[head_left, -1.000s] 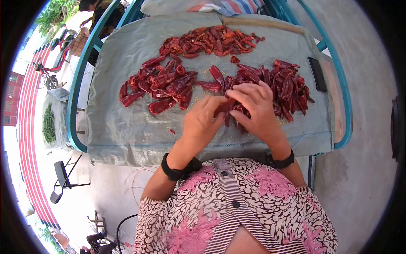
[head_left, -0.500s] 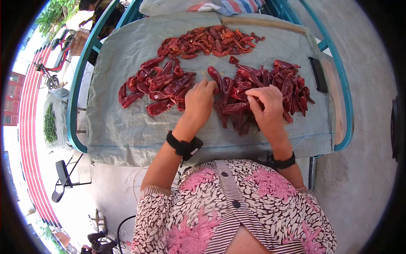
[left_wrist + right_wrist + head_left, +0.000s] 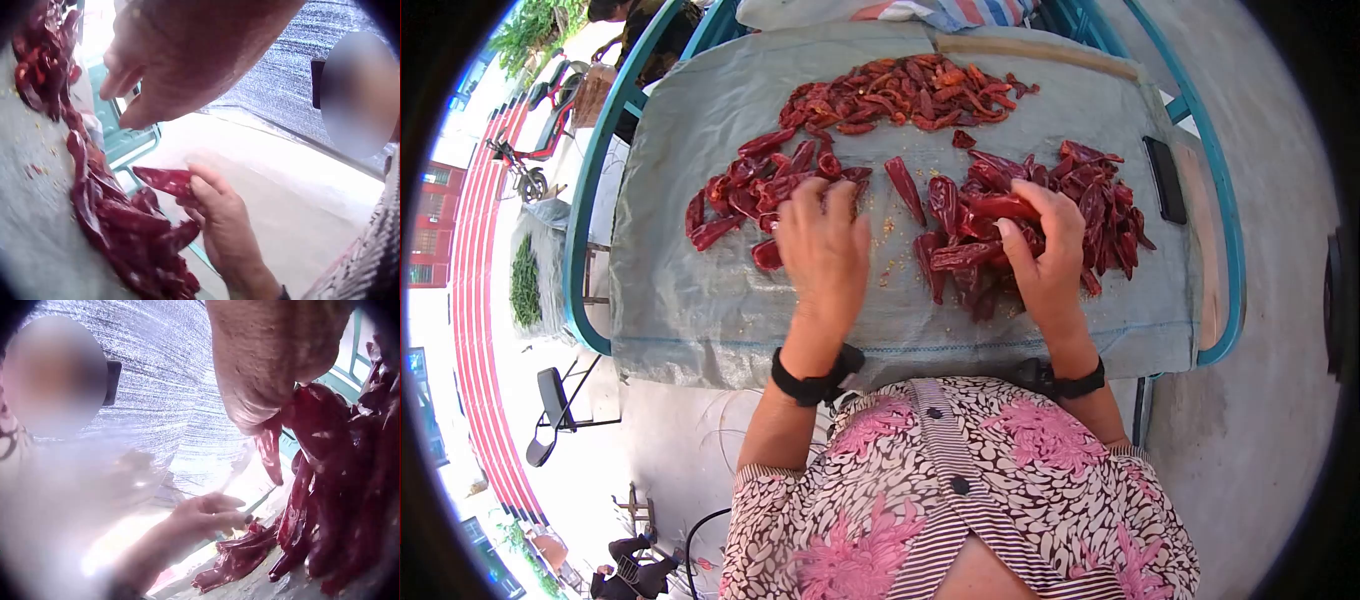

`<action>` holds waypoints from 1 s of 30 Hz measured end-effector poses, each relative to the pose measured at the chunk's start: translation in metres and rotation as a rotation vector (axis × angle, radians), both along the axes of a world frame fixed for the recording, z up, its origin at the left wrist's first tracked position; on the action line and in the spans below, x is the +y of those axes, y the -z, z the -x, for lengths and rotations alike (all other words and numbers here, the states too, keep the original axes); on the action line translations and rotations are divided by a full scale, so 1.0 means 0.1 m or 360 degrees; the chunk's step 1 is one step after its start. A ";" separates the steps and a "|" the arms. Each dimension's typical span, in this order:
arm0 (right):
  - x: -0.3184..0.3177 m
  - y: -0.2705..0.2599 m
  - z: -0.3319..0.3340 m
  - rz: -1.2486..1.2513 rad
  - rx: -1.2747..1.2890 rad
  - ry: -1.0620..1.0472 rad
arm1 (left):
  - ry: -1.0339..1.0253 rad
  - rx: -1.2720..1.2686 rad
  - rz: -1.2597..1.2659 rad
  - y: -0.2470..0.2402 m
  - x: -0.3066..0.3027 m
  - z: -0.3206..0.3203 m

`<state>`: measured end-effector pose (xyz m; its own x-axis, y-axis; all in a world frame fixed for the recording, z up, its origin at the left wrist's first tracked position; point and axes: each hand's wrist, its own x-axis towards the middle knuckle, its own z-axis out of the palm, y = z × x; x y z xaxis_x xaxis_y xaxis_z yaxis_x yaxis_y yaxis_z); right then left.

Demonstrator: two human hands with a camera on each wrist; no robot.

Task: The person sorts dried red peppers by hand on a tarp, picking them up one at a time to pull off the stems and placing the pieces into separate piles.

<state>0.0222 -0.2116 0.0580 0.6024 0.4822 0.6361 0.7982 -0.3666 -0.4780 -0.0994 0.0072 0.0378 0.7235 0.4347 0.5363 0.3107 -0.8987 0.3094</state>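
In the head view my left hand is over the front of the left pile of dried red peppers, its fingers spread and loosely bent. The left wrist view shows that hand with nothing between its fingers. My right hand pinches a red pepper between thumb and fingers above the right pile. That pepper also shows in the left wrist view, its pointed end free. A single pepper lies between the two piles.
A third pile of smaller, more orange peppers lies at the back of the grey cloth. A black phone rests near the right edge. Blue-green metal rails flank the surface, and a striped bag sits behind it.
My left hand has moved left from between the piles to the left pile. My right hand, its fingertips together half a second ago, now has a pepper raised between thumb and fingers.
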 end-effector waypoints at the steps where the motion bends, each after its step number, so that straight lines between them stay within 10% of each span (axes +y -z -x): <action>1: 0.00 0.00 0.00 -0.0045 0.0041 0.0071 | -0.0147 0.0036 -0.0167 -0.04 0.06 0.02; 13: -0.02 0.10 -0.02 0.0096 -0.0019 0.0004 | -0.0043 0.0336 -0.0236 0.28 0.34 0.09; 23: 0.09 -0.09 0.14 0.0341 0.0081 -0.0463 | 0.0904 -0.0035 0.0676 -0.04 -0.27 0.21; 30: 0.03 0.06 0.09 0.0353 -0.0100 -0.0401 | 0.0584 -0.0135 0.0916 -0.03 -0.30 0.31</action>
<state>0.0130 -0.2090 0.0515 0.4097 0.7415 0.5314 0.9023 -0.2437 -0.3556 -0.1302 -0.0224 0.0405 0.8441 0.4021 0.3547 -0.0287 -0.6267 0.7787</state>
